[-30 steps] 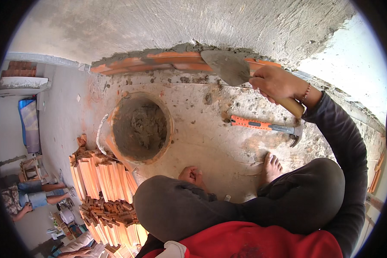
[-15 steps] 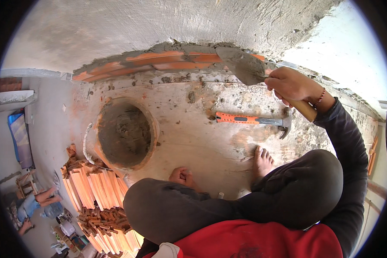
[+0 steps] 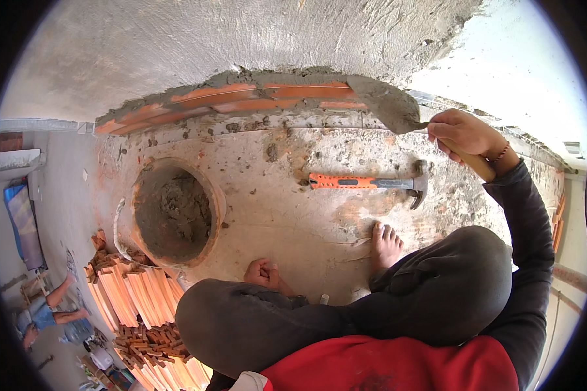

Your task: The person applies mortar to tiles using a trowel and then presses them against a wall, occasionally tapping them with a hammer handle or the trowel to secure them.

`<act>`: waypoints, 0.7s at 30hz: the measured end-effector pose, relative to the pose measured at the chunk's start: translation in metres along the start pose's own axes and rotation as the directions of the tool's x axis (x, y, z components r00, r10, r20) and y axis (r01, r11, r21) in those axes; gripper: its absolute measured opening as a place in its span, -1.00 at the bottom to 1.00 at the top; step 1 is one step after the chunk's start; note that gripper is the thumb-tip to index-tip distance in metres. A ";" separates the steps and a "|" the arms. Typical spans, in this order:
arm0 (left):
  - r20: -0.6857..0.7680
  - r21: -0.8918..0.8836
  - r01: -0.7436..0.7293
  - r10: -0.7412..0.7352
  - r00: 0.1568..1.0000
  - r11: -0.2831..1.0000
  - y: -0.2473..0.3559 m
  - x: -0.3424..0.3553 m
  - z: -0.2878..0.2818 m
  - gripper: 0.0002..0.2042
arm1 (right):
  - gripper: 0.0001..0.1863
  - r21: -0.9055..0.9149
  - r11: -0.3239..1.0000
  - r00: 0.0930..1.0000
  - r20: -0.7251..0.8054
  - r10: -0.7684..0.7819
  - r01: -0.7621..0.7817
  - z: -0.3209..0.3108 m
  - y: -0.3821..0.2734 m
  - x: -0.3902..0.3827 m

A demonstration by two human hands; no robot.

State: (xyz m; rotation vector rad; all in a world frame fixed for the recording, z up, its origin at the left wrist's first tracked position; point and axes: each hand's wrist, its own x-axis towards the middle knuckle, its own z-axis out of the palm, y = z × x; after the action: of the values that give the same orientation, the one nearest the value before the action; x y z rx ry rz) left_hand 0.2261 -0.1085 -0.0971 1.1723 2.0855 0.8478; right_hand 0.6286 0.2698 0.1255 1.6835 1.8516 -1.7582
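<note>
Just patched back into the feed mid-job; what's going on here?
A squatting person grips a trowel by its handle in the right hand, its blade over the right end of the orange bricks along the foot of the wall. The left hand is curled beside the left knee; whether it holds anything is unclear. A hammer lies on the floor, and a bucket with grey mortar stands to the left.
</note>
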 end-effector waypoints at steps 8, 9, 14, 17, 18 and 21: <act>-0.019 0.009 0.034 -0.033 0.999 0.999 0.007 -0.001 0.001 -0.77 | -0.65 -0.036 0.998 0.999 -0.009 -0.044 0.043 0.000 0.008 -0.017; -0.012 0.010 0.046 -0.046 0.999 0.999 0.010 -0.001 0.001 -0.78 | -0.65 -0.055 0.996 0.998 -0.009 -0.065 0.064 0.003 0.006 -0.012; -0.067 -0.005 0.009 -0.009 0.998 1.000 0.014 0.001 0.001 -0.78 | -0.66 -0.028 0.998 0.996 -0.065 -0.062 0.060 -0.002 0.013 -0.006; -0.125 0.016 -0.015 0.017 0.992 1.000 0.009 -0.001 0.007 -0.78 | -0.68 -0.040 0.998 0.994 -0.099 -0.053 0.049 -0.006 0.037 -0.011; -0.111 0.007 -0.009 0.010 0.994 1.000 0.009 0.000 0.006 -0.79 | -0.69 -0.084 0.995 0.993 -0.104 -0.057 0.048 -0.005 0.044 -0.011; -0.074 -0.020 0.003 -0.005 0.997 1.000 0.009 0.000 0.004 -0.79 | -0.68 -0.007 0.998 0.983 -0.175 -0.063 0.062 0.007 0.060 -0.010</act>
State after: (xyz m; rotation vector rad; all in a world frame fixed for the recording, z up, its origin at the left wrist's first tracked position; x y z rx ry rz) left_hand 0.2330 -0.1037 -0.0929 1.1419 2.1324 0.9212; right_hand 0.6713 0.2428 0.0909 1.8540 1.9970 -1.6782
